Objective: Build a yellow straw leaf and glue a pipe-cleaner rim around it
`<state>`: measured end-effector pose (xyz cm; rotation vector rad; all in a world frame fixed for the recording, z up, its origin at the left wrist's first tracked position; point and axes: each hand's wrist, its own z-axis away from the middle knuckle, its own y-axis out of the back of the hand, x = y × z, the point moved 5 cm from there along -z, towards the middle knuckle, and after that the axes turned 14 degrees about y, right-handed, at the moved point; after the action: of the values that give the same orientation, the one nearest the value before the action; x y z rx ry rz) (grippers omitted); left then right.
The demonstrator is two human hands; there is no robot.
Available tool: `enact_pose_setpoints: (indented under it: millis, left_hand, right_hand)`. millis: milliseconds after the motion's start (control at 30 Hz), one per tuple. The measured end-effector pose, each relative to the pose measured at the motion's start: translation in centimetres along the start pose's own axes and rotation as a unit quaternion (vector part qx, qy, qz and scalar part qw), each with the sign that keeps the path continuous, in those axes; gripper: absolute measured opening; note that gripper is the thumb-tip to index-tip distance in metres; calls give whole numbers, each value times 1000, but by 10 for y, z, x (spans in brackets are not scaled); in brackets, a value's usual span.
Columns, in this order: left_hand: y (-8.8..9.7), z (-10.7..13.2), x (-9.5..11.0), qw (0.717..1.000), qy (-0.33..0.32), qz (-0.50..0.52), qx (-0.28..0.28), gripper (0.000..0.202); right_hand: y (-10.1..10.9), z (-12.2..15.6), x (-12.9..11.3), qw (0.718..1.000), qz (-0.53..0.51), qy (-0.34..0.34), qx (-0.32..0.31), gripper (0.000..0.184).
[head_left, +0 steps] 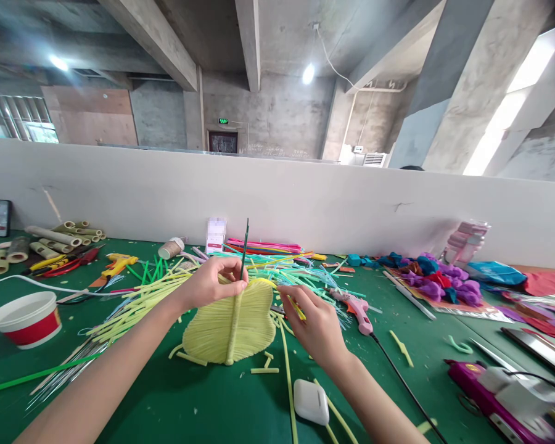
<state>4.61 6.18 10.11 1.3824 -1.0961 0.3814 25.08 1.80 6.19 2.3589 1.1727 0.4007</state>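
Note:
A pale yellow leaf-shaped fan (256, 324) made of rows of pipe cleaners stands tilted above the green table, a thick rib down its middle. From its top rises a thin dark green stem (245, 250). My left hand (215, 282) is closed around the top of the rib, where the stem comes out. My right hand (315, 322) pinches a brighter yellow pipe cleaner (264, 282) that runs along the fan's upper right edge; part of it shows inside the palm. Fingertip contact on the far side is hidden.
Loose pale yellow pipe cleaners (134, 302) lie left. A pink glue gun (361, 313) with a cord, a white earphone case (311, 401) and a power strip (485, 394) are at right. A paper cup (28, 317), yellow glue gun (119, 265) and bamboo pieces (60, 237) are left.

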Motion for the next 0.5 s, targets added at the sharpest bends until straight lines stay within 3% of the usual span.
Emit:
enact_pose_setpoints:
  millis: [500]
  left_hand:
    - [0, 0, -3, 1000, -1, -5, 5, 13]
  right_hand:
    - [-1, 3, 1, 1000, 0, 0, -2, 17]
